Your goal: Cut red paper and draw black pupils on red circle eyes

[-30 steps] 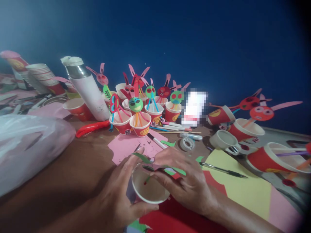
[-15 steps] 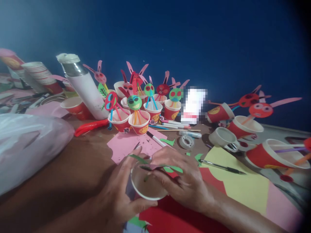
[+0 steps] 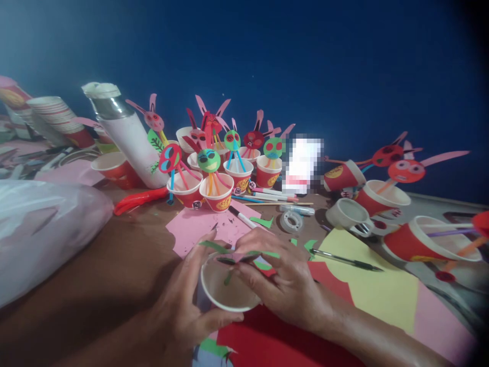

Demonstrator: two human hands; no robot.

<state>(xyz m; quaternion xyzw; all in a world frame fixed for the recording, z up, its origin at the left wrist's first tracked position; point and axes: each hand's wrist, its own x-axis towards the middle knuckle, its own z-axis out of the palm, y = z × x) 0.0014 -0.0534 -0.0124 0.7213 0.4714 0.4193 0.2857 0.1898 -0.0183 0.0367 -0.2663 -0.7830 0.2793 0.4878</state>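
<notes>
A paper cup (image 3: pixel 225 288) with a pale inside is tilted toward me, low in the middle. My left hand (image 3: pixel 191 290) is wrapped round its left side, thumb along the near rim. At the far rim, my right hand (image 3: pixel 282 280) pinches a small paper figure (image 3: pixel 240 257) with pink, dark and green parts. A green strip hangs from that figure into the cup. Beneath the hands lie red paper (image 3: pixel 275 336) and pink paper (image 3: pixel 202 224). The cup's outer wall is mostly hidden by my fingers.
Several red cups (image 3: pixel 221 203) with paper faces stand behind. A white bottle (image 3: pixel 128 137) leans at the back left, near a plastic bag (image 3: pixel 46 234). To the right are a tape roll (image 3: pixel 291 221), a pen (image 3: pixel 347 261), yellow paper (image 3: pixel 385 290) and a mug (image 3: pixel 347 214).
The whole view has shifted slightly. The paper figure at the far rim has turned a little, showing more of its dark parts. Both hands keep their hold.
</notes>
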